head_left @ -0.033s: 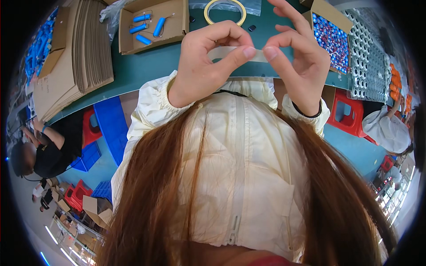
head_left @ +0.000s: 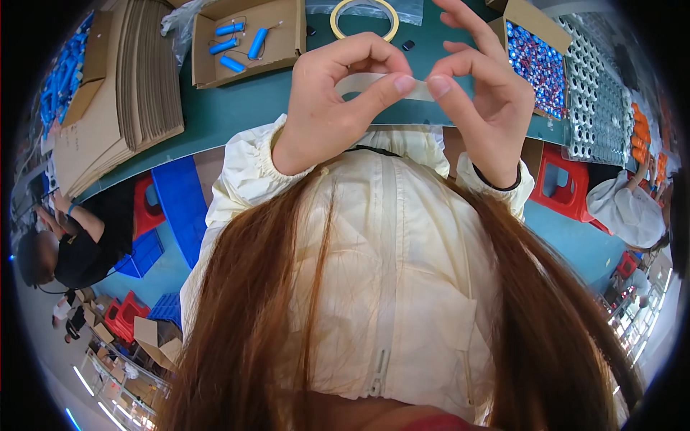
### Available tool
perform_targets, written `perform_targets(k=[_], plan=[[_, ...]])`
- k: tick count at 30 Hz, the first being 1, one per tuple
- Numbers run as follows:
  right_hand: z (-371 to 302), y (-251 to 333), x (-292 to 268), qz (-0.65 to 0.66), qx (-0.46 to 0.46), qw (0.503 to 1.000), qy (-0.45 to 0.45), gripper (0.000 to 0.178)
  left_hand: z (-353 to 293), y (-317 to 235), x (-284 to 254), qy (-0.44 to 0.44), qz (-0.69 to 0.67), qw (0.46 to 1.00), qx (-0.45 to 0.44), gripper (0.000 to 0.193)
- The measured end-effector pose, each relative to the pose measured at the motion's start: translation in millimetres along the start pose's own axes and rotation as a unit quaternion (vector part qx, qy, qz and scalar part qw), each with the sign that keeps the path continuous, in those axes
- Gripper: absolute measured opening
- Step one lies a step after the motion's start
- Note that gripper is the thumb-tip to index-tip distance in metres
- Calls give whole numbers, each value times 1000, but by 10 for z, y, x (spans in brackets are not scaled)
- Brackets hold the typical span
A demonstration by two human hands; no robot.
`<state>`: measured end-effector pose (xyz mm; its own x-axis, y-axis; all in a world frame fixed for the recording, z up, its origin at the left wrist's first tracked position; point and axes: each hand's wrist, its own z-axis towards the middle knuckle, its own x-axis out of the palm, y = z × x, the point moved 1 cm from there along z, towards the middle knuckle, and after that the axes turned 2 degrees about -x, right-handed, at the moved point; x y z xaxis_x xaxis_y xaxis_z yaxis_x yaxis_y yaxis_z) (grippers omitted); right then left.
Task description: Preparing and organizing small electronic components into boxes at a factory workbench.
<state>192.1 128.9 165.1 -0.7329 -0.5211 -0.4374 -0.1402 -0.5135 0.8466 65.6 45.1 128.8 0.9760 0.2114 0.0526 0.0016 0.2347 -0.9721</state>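
A short strip of pale, translucent tape [head_left: 420, 90] is stretched between my two hands over the near part of the green table. My left hand [head_left: 323, 100] pinches it between thumb and forefinger, and part of the strip shows inside the curl of those fingers. At the other end my right hand [head_left: 489, 93] pinches it with thumb and forefinger, its other fingers raised and spread. Just beyond my left hand lies a yellow tape roll [head_left: 336, 23]. Farther left, a shallow cardboard box [head_left: 285, 63] holds several blue cylindrical battery cells [head_left: 256, 44] with thin wires.
Flat cardboard sheets [head_left: 154, 79] are stacked at left, beside a box of blue cells [head_left: 70, 68]. To the right stand a carton of small wired cells [head_left: 535, 68] and clear plastic trays [head_left: 600, 93]. Red stools [head_left: 557, 183] and co-workers [head_left: 629, 208] are at both sides.
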Motion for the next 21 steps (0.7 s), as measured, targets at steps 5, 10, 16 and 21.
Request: perform_targets(k=[5,10,16,21], plan=[[201,-536,297,400,-465,787,-63,6,14,-43,-5,17,-19,999,-21,18],[-120,128,-91,66,40,997,-2,5,6,9,-10,28,48,998,20,11],[-122,173,-58,0,24,999,-24,8,2,-28,-33,32,65,997,11,8],[-118,238,-24,-75,-5,990,-121,12,-6,-45,-54,15,58,998,-5,7]])
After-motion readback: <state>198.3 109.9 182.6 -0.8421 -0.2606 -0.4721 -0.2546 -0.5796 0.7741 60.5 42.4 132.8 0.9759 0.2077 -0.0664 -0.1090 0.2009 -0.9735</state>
